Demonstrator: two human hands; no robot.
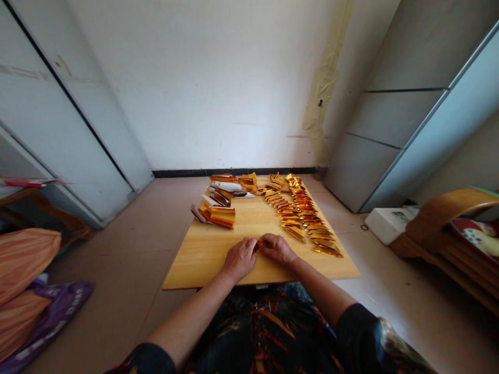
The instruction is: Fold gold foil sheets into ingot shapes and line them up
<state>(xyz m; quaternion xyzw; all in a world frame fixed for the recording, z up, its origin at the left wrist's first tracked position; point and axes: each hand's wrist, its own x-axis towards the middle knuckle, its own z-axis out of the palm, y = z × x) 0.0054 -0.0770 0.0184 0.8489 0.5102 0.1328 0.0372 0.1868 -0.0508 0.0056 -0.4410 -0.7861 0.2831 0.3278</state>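
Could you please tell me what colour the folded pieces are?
The folded pieces are shiny gold, clearest in the head view.

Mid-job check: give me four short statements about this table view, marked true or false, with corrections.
1. The left hand and right hand together hold a small, shiny gold folded piece. True.
2. Shiny gold, elongated folded pieces lie in rows on the right of the light wooden, flat tabletop. True.
3. The right hand touches those rows. False: it is apart from them, beside the left hand.
4. The tabletop's far left is bare. False: curled gold-and-white sheets lie there.
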